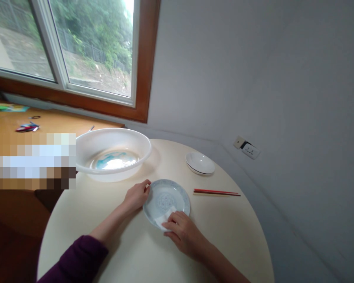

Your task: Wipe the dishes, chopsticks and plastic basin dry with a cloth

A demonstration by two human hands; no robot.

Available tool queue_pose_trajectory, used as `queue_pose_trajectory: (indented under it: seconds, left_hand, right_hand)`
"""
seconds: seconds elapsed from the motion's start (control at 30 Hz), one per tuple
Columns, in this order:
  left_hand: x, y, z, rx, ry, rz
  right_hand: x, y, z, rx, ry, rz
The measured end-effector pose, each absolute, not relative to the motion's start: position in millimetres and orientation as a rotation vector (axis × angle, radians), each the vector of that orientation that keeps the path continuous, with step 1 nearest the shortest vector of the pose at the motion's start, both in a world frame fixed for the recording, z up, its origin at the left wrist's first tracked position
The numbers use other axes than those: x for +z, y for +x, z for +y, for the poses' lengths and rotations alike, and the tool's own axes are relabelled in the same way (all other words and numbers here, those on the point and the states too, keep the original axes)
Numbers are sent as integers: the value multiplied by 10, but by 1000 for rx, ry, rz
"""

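Note:
A pale blue-grey patterned plate (166, 200) lies on the round cream table (129, 251) in front of me. My left hand (137, 195) grips its left rim, fingers closed on the edge. At the near right part of the plate, my right hand (183, 232) is closed on a white tissue or thin cloth (166, 216), which it presses against the plate's surface. Part of the white piece is hidden beneath my right fingers.
Behind the plate stands a large translucent basin (112, 173). Small white dishes (200, 163), seemingly stacked, sit at the back right. Red and dark chopsticks (216, 192) lie right of the plate. A wooden desk (56, 118) under the window holds small items. A wall socket (250, 150) is at right.

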State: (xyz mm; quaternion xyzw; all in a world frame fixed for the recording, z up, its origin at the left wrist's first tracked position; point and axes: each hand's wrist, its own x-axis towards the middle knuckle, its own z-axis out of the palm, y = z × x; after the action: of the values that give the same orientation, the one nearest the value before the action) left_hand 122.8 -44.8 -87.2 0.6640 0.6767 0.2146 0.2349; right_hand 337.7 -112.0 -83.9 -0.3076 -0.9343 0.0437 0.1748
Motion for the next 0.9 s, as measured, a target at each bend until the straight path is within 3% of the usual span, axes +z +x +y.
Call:
queue_pose_trajectory:
  seconds: [0.37,0.57,0.9]
  left_hand:
    - [-905,1203,-420,696,1800,1830]
    - [-971,1157,-357,767,1673,1788]
    - [-946,1090,-324,1052,1340,1269]
  right_hand:
    - [-1009,3400,-1007,-40,-773,-2591]
    - [-782,3390,-916,-35,-762,-2512]
    - [-416,3306,-675,48,-847,-2494]
